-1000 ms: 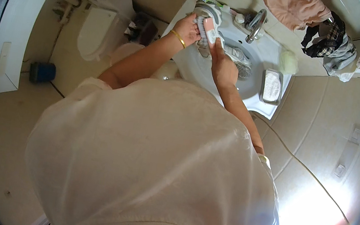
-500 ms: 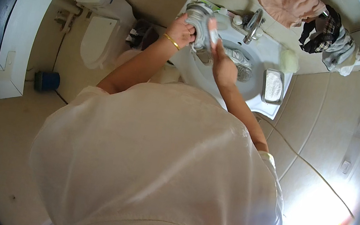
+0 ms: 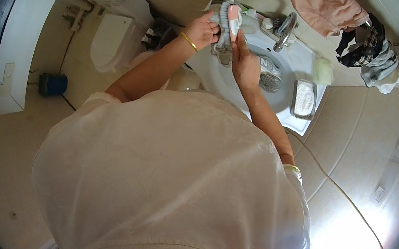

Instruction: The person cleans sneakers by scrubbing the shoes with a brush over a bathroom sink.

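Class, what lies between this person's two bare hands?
In the head view, between the left hand and right hand lie a light grey shoe and an oblong pink-and-white brush with grey bristles.

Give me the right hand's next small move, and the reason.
Probably a short stroke along the shoe with the brush: the right hand grips the brush, its bristles face the shoe, and the left hand holds the shoe.

A white toilet stands left — peach cloth hangs right.
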Available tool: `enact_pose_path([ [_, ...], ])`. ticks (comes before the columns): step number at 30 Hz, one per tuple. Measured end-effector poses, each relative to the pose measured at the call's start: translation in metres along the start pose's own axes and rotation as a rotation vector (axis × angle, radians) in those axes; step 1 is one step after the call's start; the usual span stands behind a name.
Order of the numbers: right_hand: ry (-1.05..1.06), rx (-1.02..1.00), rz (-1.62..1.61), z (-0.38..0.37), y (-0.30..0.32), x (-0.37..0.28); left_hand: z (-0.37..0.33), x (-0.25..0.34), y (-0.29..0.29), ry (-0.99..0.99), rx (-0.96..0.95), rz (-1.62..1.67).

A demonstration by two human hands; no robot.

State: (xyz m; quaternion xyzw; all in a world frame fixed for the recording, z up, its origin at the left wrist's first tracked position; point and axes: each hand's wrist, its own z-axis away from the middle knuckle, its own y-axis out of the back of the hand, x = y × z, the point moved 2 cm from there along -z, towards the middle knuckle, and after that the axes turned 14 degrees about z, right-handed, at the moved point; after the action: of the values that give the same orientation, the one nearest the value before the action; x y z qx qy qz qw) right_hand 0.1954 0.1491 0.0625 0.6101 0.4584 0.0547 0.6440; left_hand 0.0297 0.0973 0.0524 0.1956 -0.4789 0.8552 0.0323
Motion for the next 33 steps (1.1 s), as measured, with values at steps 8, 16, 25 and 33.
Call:
enact_pose_path([
  [8,0.028,0.021,0.015,0.008,0.015,0.008,0.021,0.026,-0.033,-0.279,-0.072,-0.667],
  [16,0.037,-0.176,0.072,0.019,0.016,0.008,0.008,0.027,0.003,-0.519,-0.286,-1.672],
  [25,-0.104,-0.225,-0.194,0.024,-0.034,0.045,-0.028,-0.004,0.002,-0.404,-0.351,-2.019],
  [33,-0.392,-0.816,-0.388,0.003,-0.063,0.035,-0.047,0.011,0.052,-0.241,-0.207,-2.131],
])
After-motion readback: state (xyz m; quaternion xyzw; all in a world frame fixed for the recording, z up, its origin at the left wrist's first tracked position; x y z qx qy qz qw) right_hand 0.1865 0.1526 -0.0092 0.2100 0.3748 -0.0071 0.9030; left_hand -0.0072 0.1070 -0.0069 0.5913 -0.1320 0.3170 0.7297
